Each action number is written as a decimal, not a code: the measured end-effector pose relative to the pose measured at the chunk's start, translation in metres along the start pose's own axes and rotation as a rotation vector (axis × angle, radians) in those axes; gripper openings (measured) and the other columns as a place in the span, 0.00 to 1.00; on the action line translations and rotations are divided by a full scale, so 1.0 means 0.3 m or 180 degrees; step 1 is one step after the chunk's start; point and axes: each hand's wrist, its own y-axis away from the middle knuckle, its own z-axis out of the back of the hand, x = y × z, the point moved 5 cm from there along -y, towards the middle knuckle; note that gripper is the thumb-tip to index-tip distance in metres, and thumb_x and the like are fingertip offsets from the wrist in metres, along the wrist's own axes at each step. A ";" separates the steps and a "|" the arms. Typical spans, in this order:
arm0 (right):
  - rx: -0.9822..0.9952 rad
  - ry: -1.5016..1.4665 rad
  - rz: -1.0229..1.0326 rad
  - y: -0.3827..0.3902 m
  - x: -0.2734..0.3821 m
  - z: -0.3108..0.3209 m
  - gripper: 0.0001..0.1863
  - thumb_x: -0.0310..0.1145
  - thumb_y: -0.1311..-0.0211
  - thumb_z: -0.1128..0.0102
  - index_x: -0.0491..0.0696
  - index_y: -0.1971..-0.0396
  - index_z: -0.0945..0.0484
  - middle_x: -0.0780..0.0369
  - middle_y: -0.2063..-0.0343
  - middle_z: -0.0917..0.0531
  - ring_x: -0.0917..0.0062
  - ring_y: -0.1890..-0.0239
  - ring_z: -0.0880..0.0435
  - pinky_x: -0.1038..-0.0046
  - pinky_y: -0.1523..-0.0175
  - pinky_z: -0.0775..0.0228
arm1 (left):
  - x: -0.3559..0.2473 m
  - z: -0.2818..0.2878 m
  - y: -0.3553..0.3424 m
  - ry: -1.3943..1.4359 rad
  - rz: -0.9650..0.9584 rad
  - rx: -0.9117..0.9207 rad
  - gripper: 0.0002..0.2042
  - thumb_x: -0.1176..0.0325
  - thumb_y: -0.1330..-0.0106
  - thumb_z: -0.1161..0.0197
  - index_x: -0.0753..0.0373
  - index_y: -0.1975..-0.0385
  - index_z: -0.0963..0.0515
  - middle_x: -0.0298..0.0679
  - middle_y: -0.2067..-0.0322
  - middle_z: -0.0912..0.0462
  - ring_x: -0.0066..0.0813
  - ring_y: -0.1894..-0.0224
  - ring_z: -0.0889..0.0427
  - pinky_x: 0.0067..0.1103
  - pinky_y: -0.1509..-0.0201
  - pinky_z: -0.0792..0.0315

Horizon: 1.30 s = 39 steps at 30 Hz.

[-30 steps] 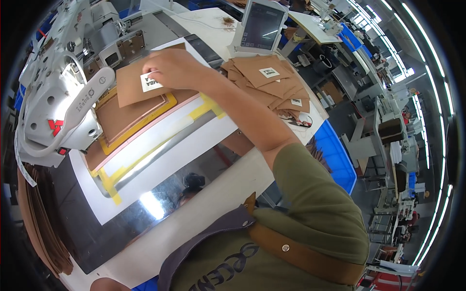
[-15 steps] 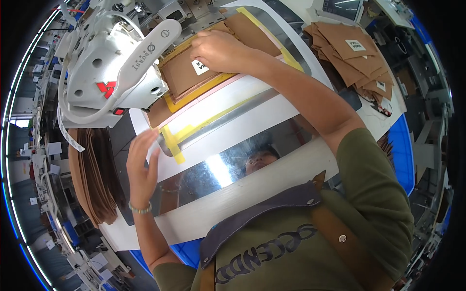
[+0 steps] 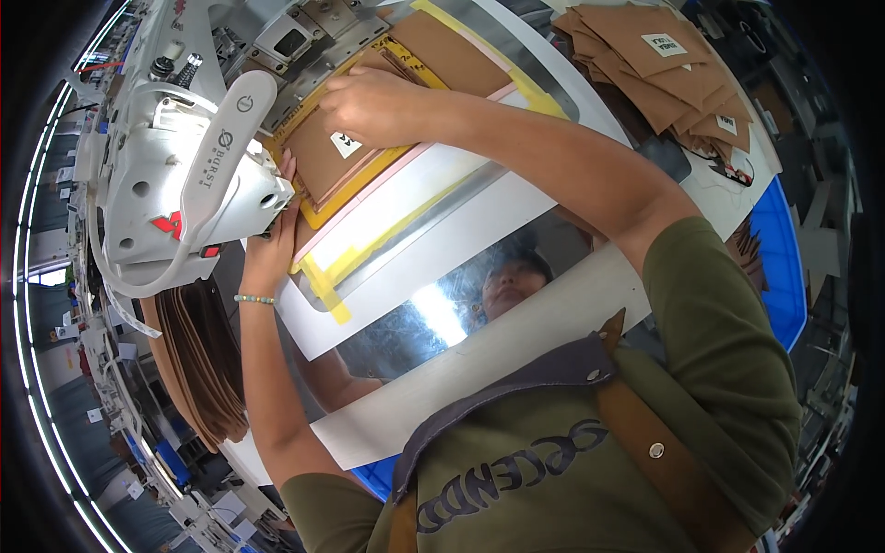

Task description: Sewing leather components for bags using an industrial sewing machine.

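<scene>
A brown panel (image 3: 324,173) with a small white label lies inside a yellow template frame (image 3: 320,219) under the machine's arm. My right hand (image 3: 376,109) rests on the panel beside the label, fingers curled and their tips out of sight. My left hand (image 3: 277,235) reaches up beside the white sewing machine head (image 3: 152,184), at the left end of the frame. Its fingers are stretched out, partly covered by the machine head. Beneath the frame is a white sheet (image 3: 396,267) edged with yellow tape.
Brown pieces with white labels lie in a pile (image 3: 636,69) at the far right. A stack of brown pieces (image 3: 198,359) stands on the left. A shiny metal plate (image 3: 387,341) lies nearer to me, and a blue bin (image 3: 784,267) stands at the right.
My left hand has moved up and forward, from above the near left tape corner to the frame's left end. My right hand stays on the panel. The whole view has shifted slightly.
</scene>
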 end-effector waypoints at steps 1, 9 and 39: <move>-0.0009 -0.0061 -0.0013 -0.010 0.008 -0.004 0.09 0.31 0.36 0.33 0.52 0.60 0.07 0.66 0.60 0.14 0.70 0.45 0.19 0.62 0.39 0.27 | 0.034 0.006 0.007 -0.0021 0.0015 -0.0005 0.22 0.64 0.16 0.45 0.59 0.26 0.26 0.44 0.26 0.26 0.44 0.22 0.32 0.36 0.17 0.42; 0.0015 -0.0412 -0.0148 0.005 0.000 0.004 0.09 0.33 0.31 0.35 0.51 0.58 0.08 0.66 0.56 0.13 0.70 0.41 0.19 0.60 0.35 0.28 | 0.044 0.007 -0.062 -0.0446 -0.0628 -0.0094 0.22 0.69 0.19 0.43 0.56 0.27 0.24 0.35 0.22 0.31 0.38 0.21 0.33 0.34 0.15 0.44; 0.0565 -0.0959 0.0637 0.024 0.141 -0.029 0.24 0.23 0.36 0.39 0.60 0.42 0.12 0.63 0.37 0.17 0.61 0.32 0.23 0.57 0.28 0.32 | 0.136 0.007 -0.143 0.1068 -0.0694 -0.0122 0.27 0.74 0.26 0.37 0.66 0.27 0.30 0.47 0.29 0.24 0.36 0.29 0.22 0.29 0.22 0.32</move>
